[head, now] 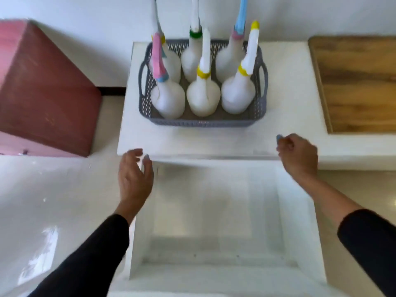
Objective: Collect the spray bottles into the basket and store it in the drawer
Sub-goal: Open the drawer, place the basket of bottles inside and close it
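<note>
A grey perforated basket (201,122) stands on top of the white cabinet (192,140), holding several upright white spray bottles (203,97) with pink, yellow, green and blue collars. Below it the white drawer (214,221) is pulled out and has nothing inside. My left hand (134,179) hovers over the drawer's left wall, fingers apart and holding nothing. My right hand (299,155) sits at the cabinet's front edge above the drawer's right wall, fingers curled loosely with nothing in them. Both hands are in front of the basket and apart from it.
A dark red box (42,88) stands to the left of the cabinet. A wooden board (355,82) lies on the surface at the right. Glossy white floor (42,211) lies on the left, with a wall behind the basket.
</note>
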